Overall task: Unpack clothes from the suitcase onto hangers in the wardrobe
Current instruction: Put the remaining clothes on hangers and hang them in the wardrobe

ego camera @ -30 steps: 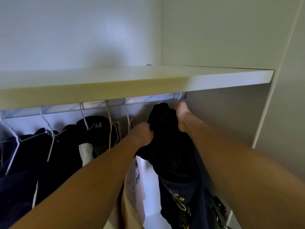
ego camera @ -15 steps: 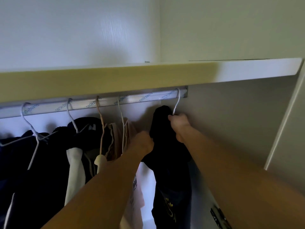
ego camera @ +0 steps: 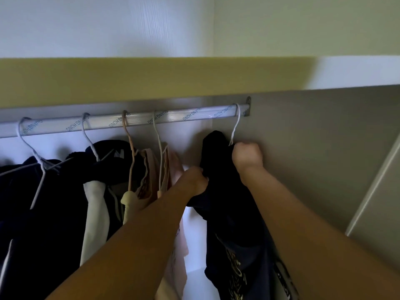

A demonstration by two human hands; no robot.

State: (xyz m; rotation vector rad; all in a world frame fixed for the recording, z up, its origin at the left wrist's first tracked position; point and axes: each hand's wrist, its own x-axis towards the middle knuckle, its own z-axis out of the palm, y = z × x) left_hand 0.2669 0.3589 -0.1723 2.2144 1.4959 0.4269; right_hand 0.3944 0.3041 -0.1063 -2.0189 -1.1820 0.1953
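Landmark: we take the rail (ego camera: 138,122) as our reference; it runs under the shelf (ego camera: 151,79) and ends at a bracket (ego camera: 248,106) on the wardrobe's side wall (ego camera: 313,148).
Task item: we find the black shirt (ego camera: 229,204) hanging below the rail's bracket end, close to the side wall, with pale print on its lower part.
Its hanger: the white hanger (ego camera: 236,124) is hooked over the rail just beside the bracket; its lower part is hidden by the shirt and a hand.
Right hand: we see the right hand (ego camera: 246,155) below the rail's bracket end, fist closed at the top of the black shirt where the hook's stem comes down.
Right grip: fingers curled tight on the shirt's top; whether they also hold the hanger we cannot tell.
Left hand: the left hand (ego camera: 195,180) sits lower and further from the bracket, on the shirt's near shoulder.
Left grip: fingers pinching a fold of the black cloth.
Other items on the rail: away from the bracket we note a pink garment (ego camera: 171,169) on a white hook, a beige hanger (ego camera: 127,148), a dark and cream top (ego camera: 101,169), then a dark garment (ego camera: 26,191) at the far end.
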